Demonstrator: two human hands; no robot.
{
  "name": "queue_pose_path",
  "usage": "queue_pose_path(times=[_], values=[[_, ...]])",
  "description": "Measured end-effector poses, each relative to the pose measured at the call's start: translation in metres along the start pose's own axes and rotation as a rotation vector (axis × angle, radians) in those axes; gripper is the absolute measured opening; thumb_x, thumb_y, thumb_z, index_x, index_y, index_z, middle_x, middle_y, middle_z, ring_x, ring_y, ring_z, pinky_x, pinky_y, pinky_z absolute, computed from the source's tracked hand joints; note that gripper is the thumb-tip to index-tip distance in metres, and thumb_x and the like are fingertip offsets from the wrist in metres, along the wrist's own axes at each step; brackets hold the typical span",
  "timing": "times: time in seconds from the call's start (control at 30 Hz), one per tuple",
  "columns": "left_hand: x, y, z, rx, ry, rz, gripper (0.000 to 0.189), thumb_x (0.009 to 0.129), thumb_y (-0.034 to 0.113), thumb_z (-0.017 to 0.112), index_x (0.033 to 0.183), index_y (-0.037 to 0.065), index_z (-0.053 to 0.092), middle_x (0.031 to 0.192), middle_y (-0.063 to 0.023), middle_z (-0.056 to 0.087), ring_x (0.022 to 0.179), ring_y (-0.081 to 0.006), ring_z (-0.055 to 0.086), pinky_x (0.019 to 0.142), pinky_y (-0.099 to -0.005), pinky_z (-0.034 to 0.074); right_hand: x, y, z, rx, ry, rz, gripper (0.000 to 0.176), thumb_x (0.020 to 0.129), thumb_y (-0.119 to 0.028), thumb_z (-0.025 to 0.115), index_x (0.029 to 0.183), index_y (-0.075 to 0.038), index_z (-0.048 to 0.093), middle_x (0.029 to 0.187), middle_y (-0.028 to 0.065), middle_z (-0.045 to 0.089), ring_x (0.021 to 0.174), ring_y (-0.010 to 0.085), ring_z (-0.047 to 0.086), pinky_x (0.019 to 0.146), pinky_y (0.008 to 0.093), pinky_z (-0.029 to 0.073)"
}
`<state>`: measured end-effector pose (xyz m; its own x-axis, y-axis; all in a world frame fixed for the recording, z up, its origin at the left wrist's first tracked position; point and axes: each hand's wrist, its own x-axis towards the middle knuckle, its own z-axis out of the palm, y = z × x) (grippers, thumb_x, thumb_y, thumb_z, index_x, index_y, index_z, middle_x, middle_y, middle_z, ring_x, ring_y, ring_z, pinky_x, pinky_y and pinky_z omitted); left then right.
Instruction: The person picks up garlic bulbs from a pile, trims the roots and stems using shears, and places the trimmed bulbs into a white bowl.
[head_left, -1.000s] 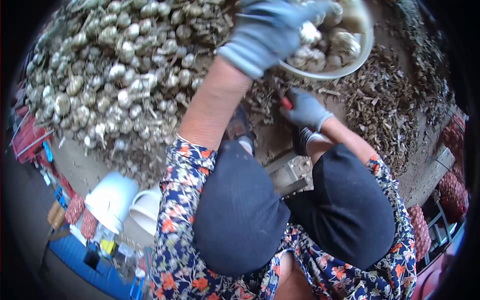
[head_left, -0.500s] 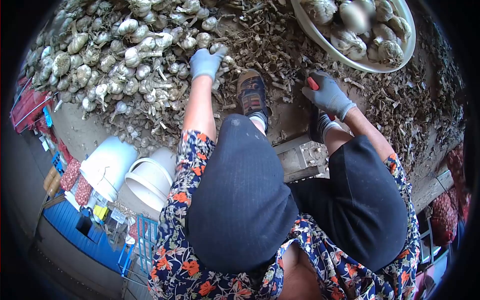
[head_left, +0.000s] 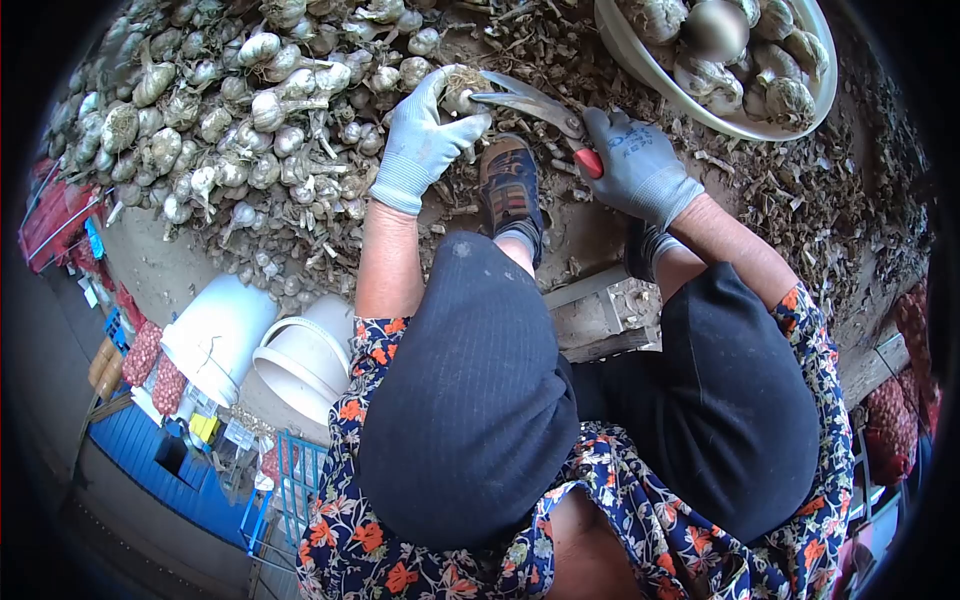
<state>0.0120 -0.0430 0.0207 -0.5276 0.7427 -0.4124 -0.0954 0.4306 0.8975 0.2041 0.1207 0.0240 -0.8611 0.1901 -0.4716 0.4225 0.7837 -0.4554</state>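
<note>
In a grey knit glove, my left hand (head_left: 422, 140) grips a garlic bulb (head_left: 460, 92) between thumb and fingers, with its roots facing up. My right hand (head_left: 640, 165), gloved too, is wrapped around the red handle (head_left: 590, 163) of a pair of pruning shears (head_left: 540, 105). The shears' blades are spread apart and point left, their tips right beside the bulb. A big heap of garlic bulbs (head_left: 265, 110) lies to the left of my left hand. Above my right hand is a white tub (head_left: 690, 98) holding several garlic bulbs.
Dry stem cuttings (head_left: 790, 205) litter the ground on the right. Two white buckets (head_left: 220, 325) (head_left: 305, 365) stand at lower left, near red net sacks (head_left: 140, 352). My shoe (head_left: 510, 190) is between my hands. Another net sack (head_left: 888, 425) sits at far right.
My left hand has lifted a garlic bulb off the heap's edge and come nearer. My right hand has raised the shears leftward, bringing their spread blades up to the bulb.
</note>
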Motion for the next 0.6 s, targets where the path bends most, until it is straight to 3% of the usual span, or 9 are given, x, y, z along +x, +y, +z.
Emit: queue_pose_path(times=[0.07, 0.27, 0.43, 0.5, 0.57, 0.6], values=[[0.003, 0.000, 0.002, 0.028, -0.018, 0.001, 0.044, 0.076, 0.005, 0.072, 0.117, 0.001, 0.057, 0.096, 0.0011, 0.064, 0.080, -0.0079, 0.059, 0.073, -0.0218, 0.049, -0.002, -0.003, -0.004, 0.007, -0.018, 0.012, 0.039, 0.085, -0.030, 0.058, 0.109, -0.004, 0.043, 0.093, 0.0254, 0.059, 0.087, 0.0411, 0.061, 0.078, 0.0483, 0.048], [-0.001, 0.012, 0.026, 0.384, 0.230, 0.166, 0.040, 0.072, 0.011, 0.076, 0.107, -0.001, 0.061, 0.090, -0.0060, 0.069, 0.080, -0.0096, 0.064, 0.073, -0.0247, 0.052, 0.004, -0.012, 0.000, 0.033, 0.011, 0.006, 0.039, 0.084, -0.032, 0.059, 0.106, -0.003, 0.045, 0.090, 0.0243, 0.062, 0.085, 0.0394, 0.063, 0.076, 0.0471, 0.049], [0.008, 0.014, 0.024, 0.579, 0.200, 0.195, 0.041, 0.072, 0.012, 0.077, 0.107, -0.002, 0.061, 0.087, -0.0058, 0.068, 0.078, -0.0107, 0.064, 0.073, -0.0241, 0.052, 0.007, -0.001, 0.006, 0.090, -0.026, -0.017, 0.036, 0.086, -0.035, 0.056, 0.101, -0.003, 0.048, 0.086, 0.0236, 0.063, 0.081, 0.0386, 0.064, 0.075, 0.0462, 0.050], [0.013, 0.009, 0.026, 0.094, 0.113, -0.087, 0.041, 0.072, 0.012, 0.077, 0.106, -0.004, 0.060, 0.087, -0.0062, 0.066, 0.076, -0.0116, 0.063, 0.069, -0.0260, 0.052, 0.004, 0.004, 0.017, 0.265, -0.026, 0.138, 0.035, 0.085, -0.030, 0.058, 0.106, -0.004, 0.048, 0.081, 0.0239, 0.063, 0.080, 0.0410, 0.062, 0.072, 0.0503, 0.049], [0.013, 0.000, 0.025, -0.034, 0.152, -0.035, 0.041, 0.074, 0.009, 0.075, 0.108, -0.005, 0.055, 0.091, -0.0069, 0.064, 0.078, -0.0139, 0.063, 0.068, -0.0281, 0.052, -0.001, 0.018, 0.027, 0.277, 0.017, 0.196, 0.030, 0.084, -0.028, 0.059, 0.100, -0.004, 0.052, 0.080, 0.0239, 0.063, 0.080, 0.0423, 0.061, 0.071, 0.0495, 0.048], [0.016, -0.010, 0.018, -0.374, 0.047, 0.000, 0.040, 0.075, 0.006, 0.073, 0.109, -0.004, 0.053, 0.094, -0.0075, 0.063, 0.081, -0.0153, 0.063, 0.072, -0.0295, 0.052, -0.005, 0.029, 0.035, 0.314, 0.022, 0.197, 0.029, 0.084, -0.028, 0.059, 0.098, -0.003, 0.052, 0.081, 0.0244, 0.062, 0.081, 0.0428, 0.060, 0.072, 0.0483, 0.047]])
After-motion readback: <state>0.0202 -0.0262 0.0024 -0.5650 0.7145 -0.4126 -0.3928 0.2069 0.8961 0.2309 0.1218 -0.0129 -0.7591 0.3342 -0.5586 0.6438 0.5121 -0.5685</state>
